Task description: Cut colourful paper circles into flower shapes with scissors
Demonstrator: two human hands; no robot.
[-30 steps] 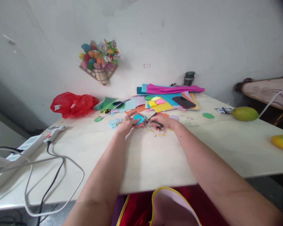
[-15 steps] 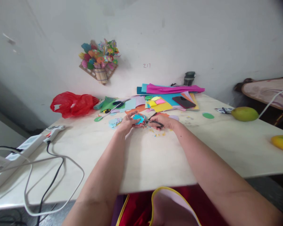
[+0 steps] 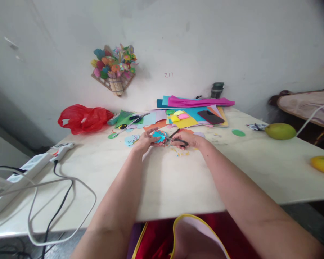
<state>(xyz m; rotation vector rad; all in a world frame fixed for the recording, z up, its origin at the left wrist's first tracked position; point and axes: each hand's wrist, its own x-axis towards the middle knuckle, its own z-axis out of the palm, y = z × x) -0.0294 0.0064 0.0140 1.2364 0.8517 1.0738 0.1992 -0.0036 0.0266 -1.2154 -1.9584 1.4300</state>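
Observation:
Near the middle of the table, my left hand (image 3: 145, 141) pinches a blue paper piece (image 3: 158, 135) with a scalloped edge. My right hand (image 3: 188, 138) is closed on the dark handles of a pair of scissors (image 3: 183, 142). The scissor blades point left and meet the right edge of the blue paper. Small paper scraps (image 3: 181, 154) lie just below the hands. A little pile of pale blue cut pieces (image 3: 130, 140) rests left of my left hand.
Coloured sheets (image 3: 187, 121) and a phone (image 3: 211, 117) lie behind the hands. A red plastic bag (image 3: 85, 118) sits back left. Cables and a power strip (image 3: 34, 163) are at the left. A green mango (image 3: 280, 131) and a yellow fruit (image 3: 323, 164) lie right.
The blue paper has turned slightly between the fingers of my left hand. Both hands stay in nearly the same place.

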